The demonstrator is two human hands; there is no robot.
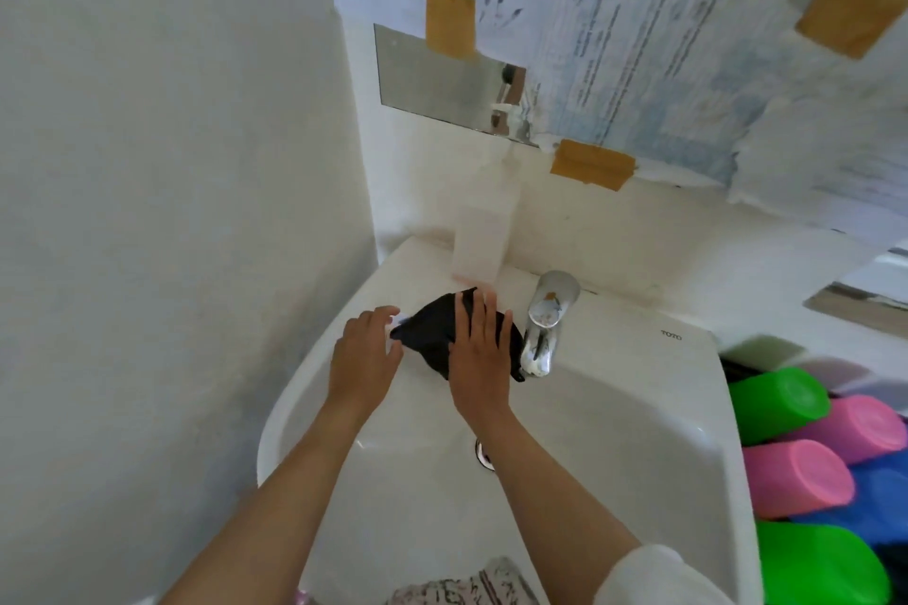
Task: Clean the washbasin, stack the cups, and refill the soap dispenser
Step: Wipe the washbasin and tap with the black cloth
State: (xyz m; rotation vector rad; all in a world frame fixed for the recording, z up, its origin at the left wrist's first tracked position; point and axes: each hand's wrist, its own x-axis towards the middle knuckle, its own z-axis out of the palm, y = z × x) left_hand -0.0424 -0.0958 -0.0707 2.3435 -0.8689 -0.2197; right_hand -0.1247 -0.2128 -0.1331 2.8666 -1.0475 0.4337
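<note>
Nearest to me, a patterned pale garment (pixel 471 587) fills the bottom edge, and a white sleeve (pixel 653 580) covers my right upper arm. Both bare forearms reach out over the white ceramic washbasin (pixel 614 408), whose chrome drain ring (pixel 484 454) peeks out beside my right wrist. Off to the right of the basin lies a heap of plastic cups on their sides: a bright green cup (pixel 825 565) closest, then a pink cup (pixel 796 477) with a blue cup (pixel 879 491) beside it, a second pink cup (pixel 865 427), and another green cup (pixel 779 403) farthest back. Further out, my right hand (pixel 479 359) lies flat with straight fingers pressing a black folded cloth (pixel 437 334) against the back left ledge of the basin; that grip is released, the palm on top of the fabric. My left hand (pixel 363 354) sits just left of the cloth with fingers curled over its corner and over something small and white that I cannot make out; whether this grip is grasping the cloth I cannot tell. Just right of the cloth stands the chrome tap (pixel 545 324). Behind it, on the basin's rear rim, a translucent white soap dispenser (pixel 479 243) stands against the wall. Above hang a small rectangular mirror (pixel 442 79) and a blue-printed paper sheet (pixel 688 39) fixed with brown tape strips (pixel 449 25).
</note>
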